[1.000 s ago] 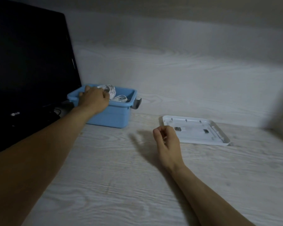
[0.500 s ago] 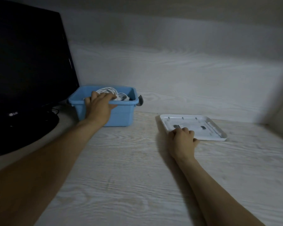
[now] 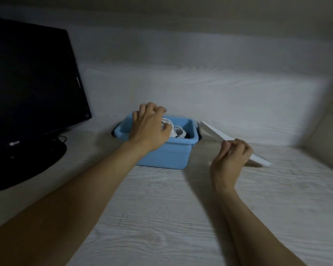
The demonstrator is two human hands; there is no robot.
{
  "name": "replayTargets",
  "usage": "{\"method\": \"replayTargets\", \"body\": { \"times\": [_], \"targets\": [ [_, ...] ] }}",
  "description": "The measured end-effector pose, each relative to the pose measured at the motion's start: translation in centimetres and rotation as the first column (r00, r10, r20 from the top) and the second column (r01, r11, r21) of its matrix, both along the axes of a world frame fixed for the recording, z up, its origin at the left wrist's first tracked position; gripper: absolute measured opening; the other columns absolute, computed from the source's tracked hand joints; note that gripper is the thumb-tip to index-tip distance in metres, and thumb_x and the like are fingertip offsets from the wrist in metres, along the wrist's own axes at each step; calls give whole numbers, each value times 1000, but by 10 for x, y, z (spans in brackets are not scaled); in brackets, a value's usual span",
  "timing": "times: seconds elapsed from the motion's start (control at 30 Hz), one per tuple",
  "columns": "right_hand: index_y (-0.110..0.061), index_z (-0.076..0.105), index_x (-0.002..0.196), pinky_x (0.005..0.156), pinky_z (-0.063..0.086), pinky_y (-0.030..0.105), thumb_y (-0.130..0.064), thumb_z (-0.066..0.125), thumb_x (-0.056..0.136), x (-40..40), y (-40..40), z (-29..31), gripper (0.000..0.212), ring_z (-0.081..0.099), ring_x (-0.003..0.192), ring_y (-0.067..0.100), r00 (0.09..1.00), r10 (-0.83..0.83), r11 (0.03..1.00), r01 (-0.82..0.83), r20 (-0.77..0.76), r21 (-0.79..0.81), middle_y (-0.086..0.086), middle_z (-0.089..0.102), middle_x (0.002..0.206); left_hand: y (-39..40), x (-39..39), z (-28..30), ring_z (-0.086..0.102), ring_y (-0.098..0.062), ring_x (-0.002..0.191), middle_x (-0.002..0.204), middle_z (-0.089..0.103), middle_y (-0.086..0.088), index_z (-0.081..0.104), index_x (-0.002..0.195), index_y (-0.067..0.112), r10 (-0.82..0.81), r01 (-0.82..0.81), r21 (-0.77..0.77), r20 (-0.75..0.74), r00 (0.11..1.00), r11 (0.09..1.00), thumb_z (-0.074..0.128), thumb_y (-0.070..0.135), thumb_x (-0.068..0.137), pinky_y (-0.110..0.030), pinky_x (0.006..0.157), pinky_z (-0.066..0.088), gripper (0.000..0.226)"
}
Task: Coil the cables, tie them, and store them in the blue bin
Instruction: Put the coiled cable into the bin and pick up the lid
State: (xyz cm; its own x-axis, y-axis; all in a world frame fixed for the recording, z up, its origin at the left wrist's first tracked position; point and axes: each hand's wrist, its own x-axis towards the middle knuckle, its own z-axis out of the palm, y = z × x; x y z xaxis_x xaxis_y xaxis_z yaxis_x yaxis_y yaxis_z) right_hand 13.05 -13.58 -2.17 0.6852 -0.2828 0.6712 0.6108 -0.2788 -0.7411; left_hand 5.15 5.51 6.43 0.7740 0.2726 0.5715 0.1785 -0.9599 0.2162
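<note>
The blue bin [image 3: 169,154] stands on the pale wooden desk near the back wall. White coiled cables [image 3: 176,130] lie inside it. My left hand [image 3: 149,127] hovers over the bin's left half with fingers spread and curled, holding nothing. My right hand [image 3: 232,157] grips the near edge of the white lid [image 3: 215,134], which is raised and tilted beside the bin's right side; its far corner touches the bin's rim area.
A black monitor [image 3: 31,89] on a round stand [image 3: 33,166] fills the left side, with a thin cable behind its base. The desk [image 3: 171,217] is bounded by a back wall and a right side wall [image 3: 327,121].
My right hand has lifted the white lid off the desk and tilted it toward the bin. My left hand came off the bin's front rim and now hovers over it. The view shifted.
</note>
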Motion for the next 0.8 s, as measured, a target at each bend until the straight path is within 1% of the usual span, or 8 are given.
{"method": "replayTargets", "body": {
  "times": [0.1,0.27,0.37,0.47,0.57,0.67,0.73,0.8],
  "targets": [
    [1,54,105,97,28,2,-7,48,102,4,-7,0,10,43,116,9,999,22,999,-24,35,43,18,46,128,3,17,0,33,-29,140,155,36,-4,35,150,28,-55,25,-79,-406,912,997,33,38,100,-46,114,28,51],
    [3,53,119,98,46,30,-23,44,105,2,-7,5,31,57,111,11,997,65,984,-57,-47,168,-30,50,117,5,42,12,55,-26,113,133,59,-1,59,126,28,-36,-27,-81,-680,732,996,29,39,98,-45,102,41,42],
    [-12,50,101,88,45,9,-23,45,105,-1,-12,14,13,54,108,-17,996,93,966,-88,-10,242,-4,53,143,3,43,15,49,-26,126,143,52,-2,56,133,27,-55,-33,-112,-704,708,993,29,33,102,-46,112,29,42],
    [-19,44,100,94,53,23,-30,43,105,-5,-14,22,13,59,119,2,988,139,957,-153,72,248,6,53,146,-1,36,13,31,-28,142,154,40,-3,42,147,26,-121,-26,-271,-511,851,962,36,25,101,-44,120,15,47],
    [-14,40,103,76,57,20,-37,37,105,-18,-9,29,24,68,95,-4,966,192,948,-229,174,221,14,58,138,-6,21,-1,39,-27,131,135,56,-8,58,128,19,-97,134,-505,99,990,853,52,20,86,-41,113,28,42],
    [-11,38,106,70,59,20,-51,32,100,-33,-3,38,41,71,87,7,939,221,913,-294,264,283,9,60,113,-10,3,-20,48,-24,115,116,58,-6,60,112,10,-67,308,-395,519,852,865,55,22,73,-42,101,37,41],
    [-14,41,104,72,62,31,-52,30,101,-39,3,40,40,68,89,15,931,252,866,-338,263,368,-5,55,102,-7,-6,-25,46,-25,116,119,56,-8,58,118,7,31,286,-371,657,754,883,54,26,75,-37,102,34,47],
    [-22,42,99,73,62,34,-35,27,107,-43,8,41,21,69,90,12,924,316,811,-381,217,443,-4,56,100,0,-14,-24,42,-23,125,130,53,-9,53,130,9,162,167,-398,671,723,902,50,37,81,-32,103,26,57]
  ]
}}
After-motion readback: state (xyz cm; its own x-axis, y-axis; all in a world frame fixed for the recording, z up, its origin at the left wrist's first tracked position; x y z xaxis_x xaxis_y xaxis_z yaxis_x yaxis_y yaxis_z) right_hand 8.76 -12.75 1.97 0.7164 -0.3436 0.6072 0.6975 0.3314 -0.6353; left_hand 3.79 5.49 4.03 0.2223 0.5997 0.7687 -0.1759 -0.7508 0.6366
